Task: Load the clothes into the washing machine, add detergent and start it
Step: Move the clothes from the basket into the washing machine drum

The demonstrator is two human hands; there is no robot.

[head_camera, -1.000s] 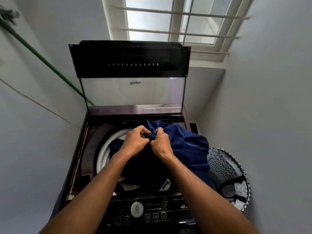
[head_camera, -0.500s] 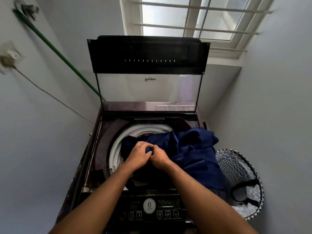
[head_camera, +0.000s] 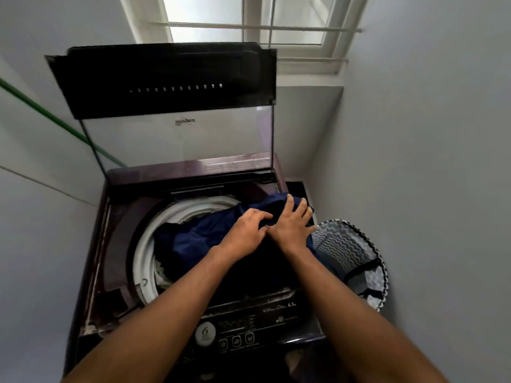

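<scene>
Both hands shifted toward 2 o'clock, left hand (head_camera: pixel 247 230) and right hand (head_camera: pixel 293 223) fingers now spread flat on blue garment (head_camera: pixel 190 239); loading unfinished, detergent, start pending.

A single wide-angle camera, worn on the person's head, looks forward and steeply down onto the dark maroon top-loading washing machine (head_camera: pixel 116 244) close below. Both forearms reach in from the bottom edge. Grey walls bend at the sides; a white-framed window (head_camera: pixel 331 48) fills the top.
</scene>
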